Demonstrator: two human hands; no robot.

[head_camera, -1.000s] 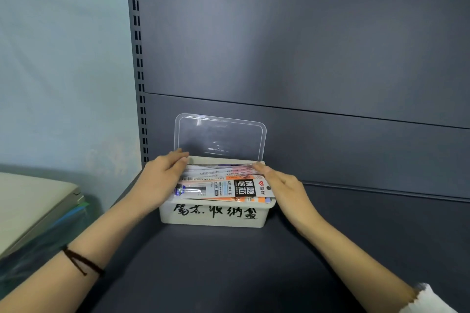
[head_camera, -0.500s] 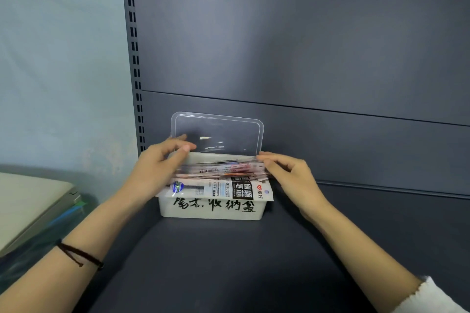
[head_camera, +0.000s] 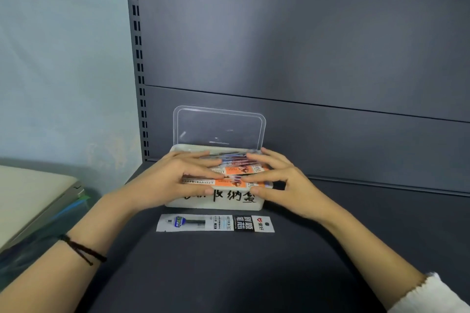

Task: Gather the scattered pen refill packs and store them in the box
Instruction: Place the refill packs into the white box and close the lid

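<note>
1 view only, worn on the person's head. It looks forward and slightly down, close in on a dark shelf (head_camera: 229, 274). The box (head_camera: 216, 206) sits just below frame centre, the back panel (head_camera: 305, 33) filling the upper right.

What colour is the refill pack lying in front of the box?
The refill pack is mostly white, with a black panel toward one end; head view.

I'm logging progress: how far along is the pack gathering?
Mostly done: a stack of refill packs sits in the box. In hand: the left hand and right hand press it down. Left: the single pack lying on the shelf in front of the box.
</note>
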